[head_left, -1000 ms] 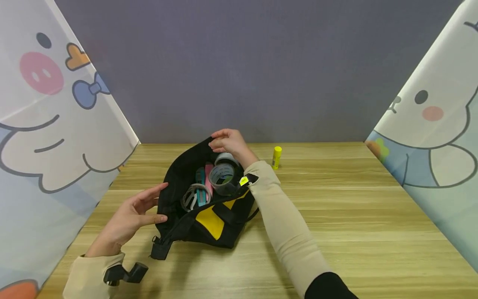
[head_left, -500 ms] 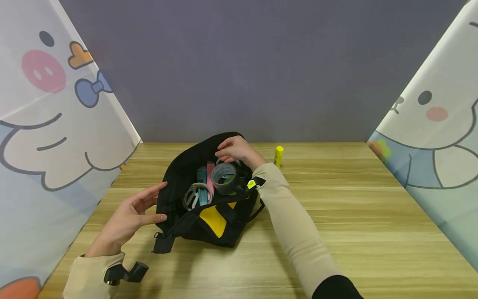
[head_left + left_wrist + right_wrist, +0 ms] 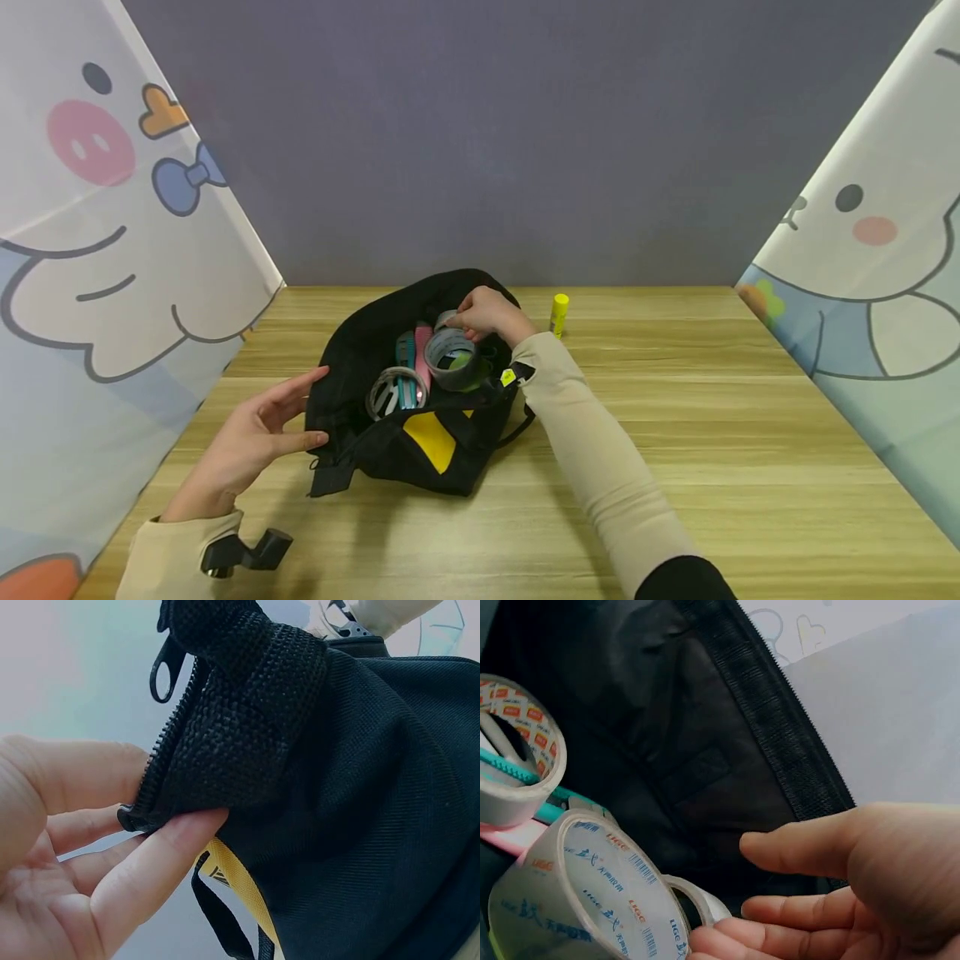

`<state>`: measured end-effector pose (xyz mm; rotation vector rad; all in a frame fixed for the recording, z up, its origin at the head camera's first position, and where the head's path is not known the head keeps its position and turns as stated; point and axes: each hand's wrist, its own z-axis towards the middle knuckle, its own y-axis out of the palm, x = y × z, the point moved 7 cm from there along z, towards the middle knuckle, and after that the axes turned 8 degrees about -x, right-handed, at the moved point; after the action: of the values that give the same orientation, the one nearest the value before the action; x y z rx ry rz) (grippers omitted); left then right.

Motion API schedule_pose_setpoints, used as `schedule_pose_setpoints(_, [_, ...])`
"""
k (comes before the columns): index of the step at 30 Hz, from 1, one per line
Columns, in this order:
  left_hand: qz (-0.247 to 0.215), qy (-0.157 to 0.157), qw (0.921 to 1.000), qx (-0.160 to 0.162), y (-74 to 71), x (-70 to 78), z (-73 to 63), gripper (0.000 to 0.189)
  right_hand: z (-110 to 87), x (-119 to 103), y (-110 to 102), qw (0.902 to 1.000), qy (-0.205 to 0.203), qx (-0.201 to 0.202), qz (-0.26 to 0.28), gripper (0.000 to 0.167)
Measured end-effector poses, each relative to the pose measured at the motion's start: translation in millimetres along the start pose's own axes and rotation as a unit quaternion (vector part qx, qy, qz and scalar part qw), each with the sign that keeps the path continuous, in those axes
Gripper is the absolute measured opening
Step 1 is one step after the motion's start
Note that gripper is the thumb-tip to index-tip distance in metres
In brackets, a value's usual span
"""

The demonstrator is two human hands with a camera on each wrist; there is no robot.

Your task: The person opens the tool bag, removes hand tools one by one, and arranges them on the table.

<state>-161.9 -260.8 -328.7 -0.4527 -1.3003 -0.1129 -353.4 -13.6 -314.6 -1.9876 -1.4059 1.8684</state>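
A black zip bag [image 3: 341,354] with yellow patches lies with its mouth wide apart. My left hand [image 3: 255,433] holds its left edge, thumb and fingers on either side of the zipper end [image 3: 142,787] in the left wrist view. My right hand [image 3: 491,315] reaches into the mouth over a large clear tape roll [image 3: 540,915]. In the right wrist view its thumb is straight, and its fingertips are beside a smaller roll [image 3: 709,900], contact unclear. Another tape roll [image 3: 525,802] lies inside with a teal item [image 3: 406,354] and a pink item [image 3: 422,342].
A yellow glue stick [image 3: 558,315] stands on the wooden table [image 3: 712,417], behind my right forearm. A grey panel [image 3: 480,150] closes off the back, with cartoon-print sheets on both sides. A black strap [image 3: 517,429] loops at the bag's right side.
My right hand has left the bag's far rim and come down into the mouth by the tape rolls. The far rim now spreads further right. My left hand keeps its hold on the edge.
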Motion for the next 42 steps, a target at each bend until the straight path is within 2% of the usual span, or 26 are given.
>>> schedule_pose_setpoints(3, [0.012, -0.012, 0.9998, 0.006, -0.6, -0.7, 0.2, 0.078, 0.2, 1, -3, 0.9993, 0.014, 0.011, -0.034, 0.044])
schedule_pose_setpoints(7, [0.019, -0.029, 0.9994, 0.01, -0.4, -1.2, 2.7, 0.078, -1.1, 2, -6, 0.9968, 0.033, 0.009, -0.072, 0.038])
schedule_pose_setpoints(12, [0.026, -0.024, 0.9994, 0.003, 1.6, -0.4, 7.4, 0.077, -1.3, 6, -8, 0.9897, 0.05, 0.002, -0.134, 0.038])
schedule_pose_setpoints(16, [0.017, -0.012, 0.9998, -0.006, 3.9, 0.2, 11.0, 0.077, -0.4, 13, -9, 0.9873, 0.071, 0.004, -0.142, 0.035])
schedule_pose_setpoints(21, [0.02, -0.015, 0.9996, -0.008, 5.3, -0.6, 12.2, 0.077, 1.3, 20, -7, 0.984, 0.086, -0.017, -0.155, 0.036])
schedule_pose_setpoints(24, [0.018, -0.009, 0.9998, -0.01, 5.4, -0.1, 12.5, 0.077, 2.1, 21, -6, 0.9866, 0.078, -0.026, -0.141, 0.031])
schedule_pose_setpoints(28, [0.0, 0.009, 0.9999, -0.014, 4.1, 0.3, 11.7, 0.077, 4.3, 18, -6, 0.9943, 0.058, -0.034, -0.083, 0.014])
schedule_pose_setpoints(31, [-0.01, 0.015, 0.9997, -0.014, 3.1, 0.6, 11.1, 0.077, 5.3, 16, -5, 0.9972, 0.045, -0.044, -0.04, 0.008])
schedule_pose_setpoints(35, [-0.003, 0.003, 0.9999, -0.009, 2.0, 0.4, 10.6, 0.077, 4.6, 14, -1, 0.9977, 0.034, -0.055, -0.018, 0.018])
schedule_pose_setpoints(42, [0.01, -0.019, 0.9998, -0.003, 2.3, -2.1, 8.3, 0.077, 3.8, 12, 5, 0.9951, 0.02, -0.079, -0.056, 0.036])
